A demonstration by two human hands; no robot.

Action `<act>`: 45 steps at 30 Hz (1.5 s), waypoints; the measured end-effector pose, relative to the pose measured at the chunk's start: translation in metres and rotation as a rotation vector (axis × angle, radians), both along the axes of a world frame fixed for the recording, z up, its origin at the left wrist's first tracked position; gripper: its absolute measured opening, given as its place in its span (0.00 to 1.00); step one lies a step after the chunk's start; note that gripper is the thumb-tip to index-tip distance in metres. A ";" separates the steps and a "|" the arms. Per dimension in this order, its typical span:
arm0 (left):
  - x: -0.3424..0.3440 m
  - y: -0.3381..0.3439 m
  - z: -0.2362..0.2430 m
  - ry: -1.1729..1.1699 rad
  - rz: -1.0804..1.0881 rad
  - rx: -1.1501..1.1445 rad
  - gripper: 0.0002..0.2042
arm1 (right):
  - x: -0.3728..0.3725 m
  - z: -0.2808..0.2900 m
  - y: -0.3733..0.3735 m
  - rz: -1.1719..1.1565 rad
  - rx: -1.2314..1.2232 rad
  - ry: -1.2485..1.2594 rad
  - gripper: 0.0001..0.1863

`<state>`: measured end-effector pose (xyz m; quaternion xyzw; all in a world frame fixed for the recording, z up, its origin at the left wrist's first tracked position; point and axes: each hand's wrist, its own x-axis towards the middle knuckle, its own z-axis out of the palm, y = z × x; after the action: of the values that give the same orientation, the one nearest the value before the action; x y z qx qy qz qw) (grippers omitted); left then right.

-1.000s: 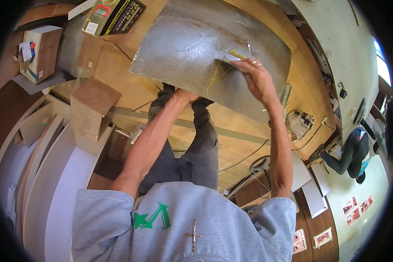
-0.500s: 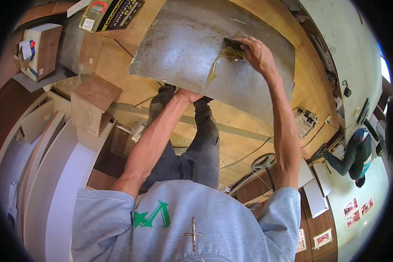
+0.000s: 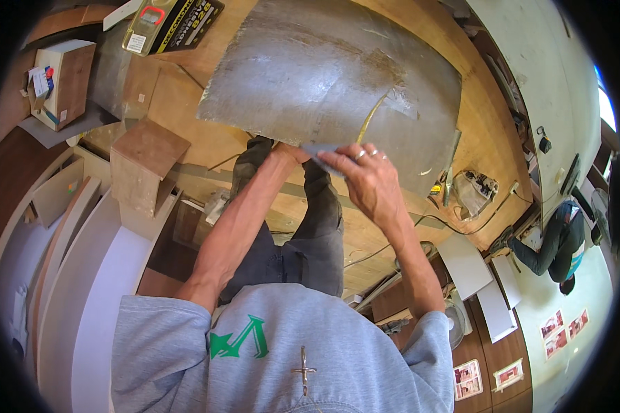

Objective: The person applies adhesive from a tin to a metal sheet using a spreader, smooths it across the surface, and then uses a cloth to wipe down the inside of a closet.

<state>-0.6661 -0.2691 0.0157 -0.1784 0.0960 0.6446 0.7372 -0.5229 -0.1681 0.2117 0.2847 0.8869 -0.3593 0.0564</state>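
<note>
A large grey laminate sheet (image 3: 282,69) lies across the upper middle, with a yellow streak of glue (image 3: 370,115) on its right half. My right hand (image 3: 362,182) is shut on a thin grey flat spreader (image 3: 317,153) at the sheet's near edge. My left hand (image 3: 287,153) is at that edge, partly beneath it and behind the spreader, apparently gripping the sheet; most of its fingers are hidden. A metal can of adhesive (image 3: 165,24) with a red handle stands beyond the sheet's left end.
Wooden boxes (image 3: 145,165) and curved white panels (image 3: 96,275) are on the left. A bag (image 3: 474,193) and cables lie on the plywood at right. Another person (image 3: 558,244) is crouched at the far right. Loose white boards (image 3: 468,268) lie at lower right.
My right hand, holding the spreader, has swept from the middle of the sheet down and leftward to the near edge. The glue puddle has thinned to a narrow streak.
</note>
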 end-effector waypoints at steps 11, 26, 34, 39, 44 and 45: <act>0.047 -0.008 -0.040 -0.040 -0.022 -0.020 0.21 | 0.065 -0.058 0.111 -0.329 0.112 0.102 0.22; 0.060 -0.007 -0.019 -0.208 -0.072 -0.075 0.16 | 0.077 -0.149 0.167 -0.101 0.185 -0.048 0.16; 0.059 -0.009 -0.021 -0.113 0.018 0.015 0.24 | 0.068 -0.069 0.076 -0.048 0.120 0.047 0.21; 0.070 0.020 0.026 0.058 -0.103 -0.107 0.23 | 0.086 -0.026 0.026 -0.059 0.105 0.006 0.21; 0.058 -0.012 -0.031 -0.120 -0.090 0.066 0.27 | 0.092 0.012 -0.001 0.008 -0.153 -0.020 0.22; 0.060 -0.013 -0.037 -0.150 -0.084 0.086 0.26 | 0.098 0.014 0.006 -0.055 -0.263 0.018 0.22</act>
<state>-0.6056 -0.2824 -0.0217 -0.1902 0.0202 0.6016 0.7756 -0.4249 -0.1622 0.2252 0.2959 0.8244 -0.4766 0.0754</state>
